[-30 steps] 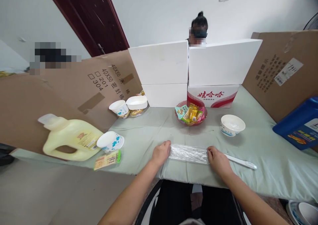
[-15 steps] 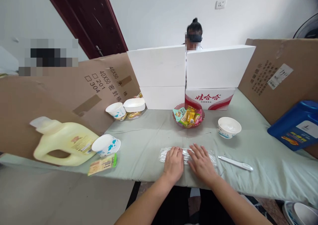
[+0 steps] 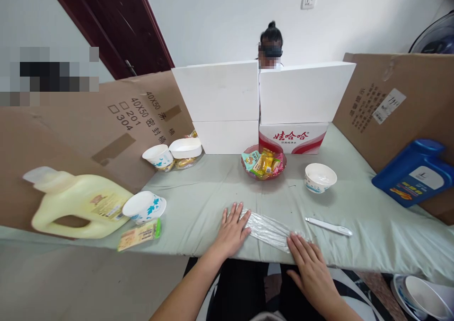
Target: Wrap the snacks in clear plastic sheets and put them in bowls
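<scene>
Red bowl (image 3: 264, 175) holds snack packets (image 3: 263, 162); white bowl (image 3: 320, 177) beside it.

Yellow jug (image 3: 76, 205) left; snack bowl (image 3: 264, 162) centre.

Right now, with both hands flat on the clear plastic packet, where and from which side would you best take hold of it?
Probably at a short end. The clear plastic packet lies long, flat and slanted on the green cloth, with the left hand on its far-left end and the right hand at its near-right end. Come from above and pinch the near-right end, which lies close to the table edge.
</scene>
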### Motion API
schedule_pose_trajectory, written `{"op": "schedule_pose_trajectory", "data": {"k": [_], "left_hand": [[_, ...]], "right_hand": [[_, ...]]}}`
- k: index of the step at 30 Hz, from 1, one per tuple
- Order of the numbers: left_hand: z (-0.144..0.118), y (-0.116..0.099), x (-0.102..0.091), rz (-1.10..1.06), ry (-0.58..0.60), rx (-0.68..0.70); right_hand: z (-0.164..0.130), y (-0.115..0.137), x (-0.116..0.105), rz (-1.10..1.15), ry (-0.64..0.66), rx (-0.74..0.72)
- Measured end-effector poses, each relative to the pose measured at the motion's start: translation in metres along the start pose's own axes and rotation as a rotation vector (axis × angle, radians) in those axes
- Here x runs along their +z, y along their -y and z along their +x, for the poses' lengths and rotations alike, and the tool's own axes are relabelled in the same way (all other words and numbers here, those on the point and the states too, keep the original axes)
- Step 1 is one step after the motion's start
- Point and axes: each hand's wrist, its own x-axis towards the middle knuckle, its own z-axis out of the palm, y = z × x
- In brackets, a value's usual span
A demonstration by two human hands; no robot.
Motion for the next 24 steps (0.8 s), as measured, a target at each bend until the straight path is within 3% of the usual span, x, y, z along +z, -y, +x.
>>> {"op": "schedule_pose_trajectory", "data": {"k": [6,12,16,18,20,24], "left_hand": [[0.012,-0.048,-0.008,-0.057,-0.127,-0.113],[0.016,-0.059,0.000,-0.217,-0.175,0.086],[0.005,-0.055,0.003,-0.313,-0.065,0.305],[0.000,-0.054,0.001,-0.329,-0.018,0.364],[-0.002,-0.053,-0.001,-0.345,0.014,0.373],[-0.002,-0.053,-0.005,-0.378,0.048,0.352]], "right_hand": [[-0.007,-0.005,-0.023,0.154,-0.092,0.007],[0.002,-0.009,-0.063,0.272,-0.122,-0.207],[0.024,-0.004,-0.091,0.542,0.036,-0.325],[0.045,-0.003,-0.095,0.734,0.164,-0.275],[0.071,-0.006,-0.088,0.871,0.283,-0.134],[0.132,-0.015,-0.045,0.781,0.477,0.211]]}}
